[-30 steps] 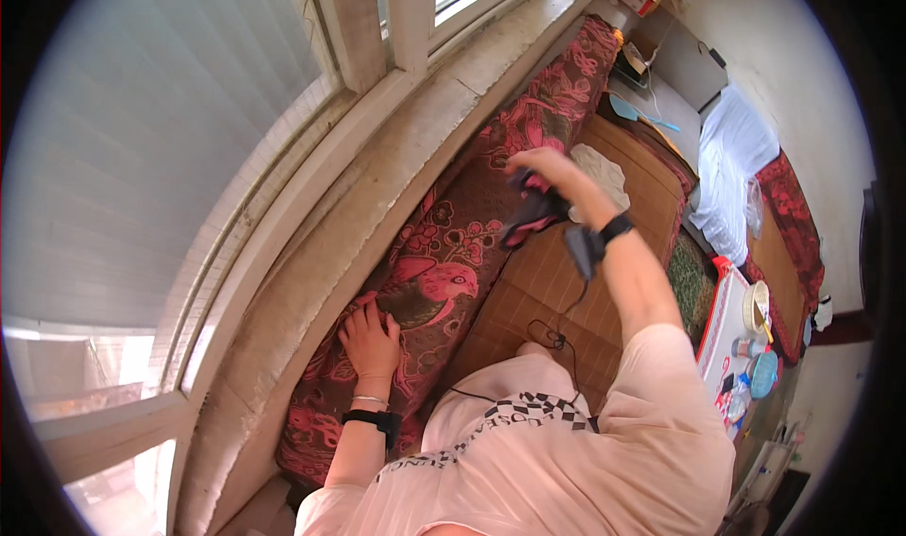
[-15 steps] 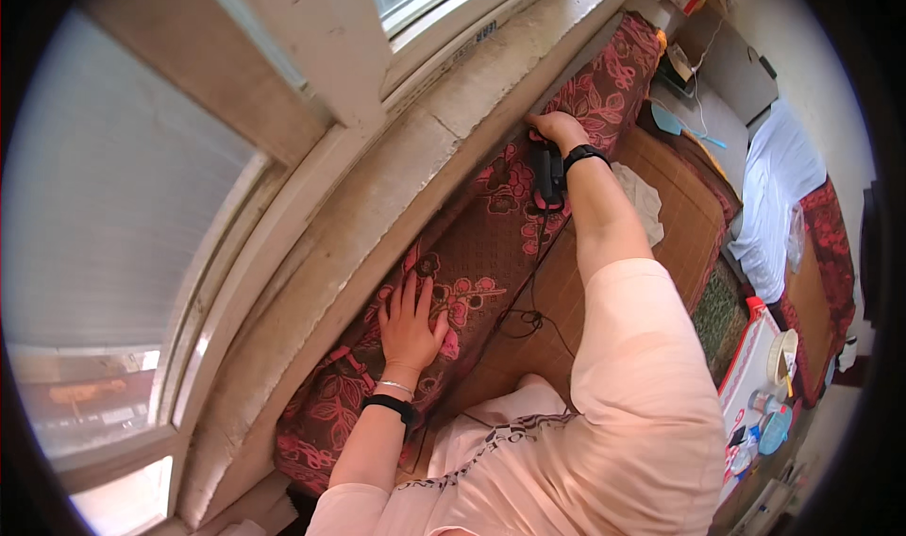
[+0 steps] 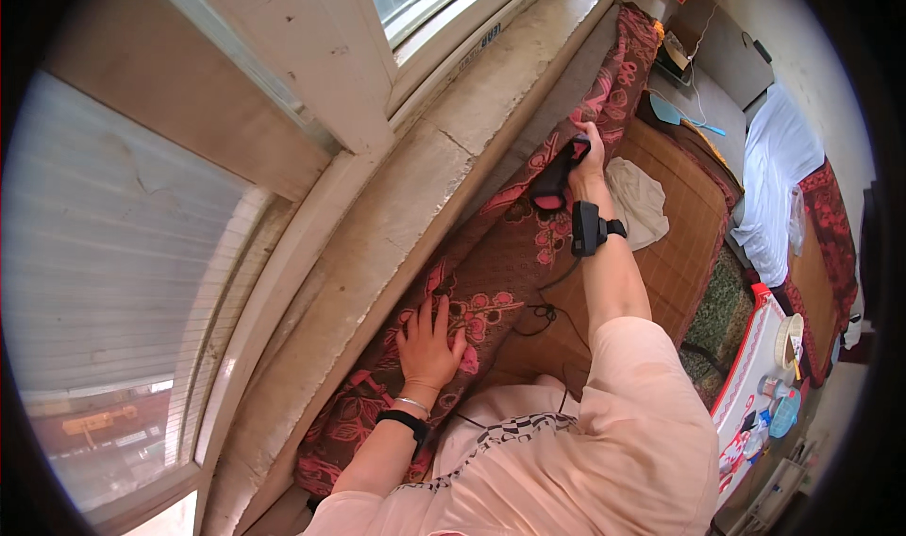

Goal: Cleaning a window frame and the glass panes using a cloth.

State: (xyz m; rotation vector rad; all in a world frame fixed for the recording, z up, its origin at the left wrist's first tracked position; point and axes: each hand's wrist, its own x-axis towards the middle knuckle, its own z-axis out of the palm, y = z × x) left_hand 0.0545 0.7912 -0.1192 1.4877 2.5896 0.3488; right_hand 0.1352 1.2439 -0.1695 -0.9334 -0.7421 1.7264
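A dark red-brown cover with pink flowers (image 3: 491, 305) runs lengthwise beside the window ledge. My left hand (image 3: 429, 352) lies on it palm down, fingers spread. Farther off, my right hand (image 3: 589, 156) is closed at the raised, bunched part of the cover, though some of its fingers are hidden. Beside that hand is a black looped object (image 3: 559, 185), its exact kind unclear. My right wrist bears a black box-shaped device (image 3: 589, 228); a black band (image 3: 406, 423) circles the left one. A thin black cable (image 3: 538, 317) lies tangled by the cover's near edge.
The stone ledge (image 3: 406, 187) and window frame border the cover on the left. A brown mat (image 3: 675, 182) with a crumpled pale cloth (image 3: 634, 201) lies on the right. Beyond are a light blue cloth (image 3: 774, 187) and a red-edged table (image 3: 746, 385) with a basket and small items.
My right hand has turned and drawn the cover's far part away from the ledge, baring a grey strip. My left hand stays flat on the cover; the whole view has shifted slightly.
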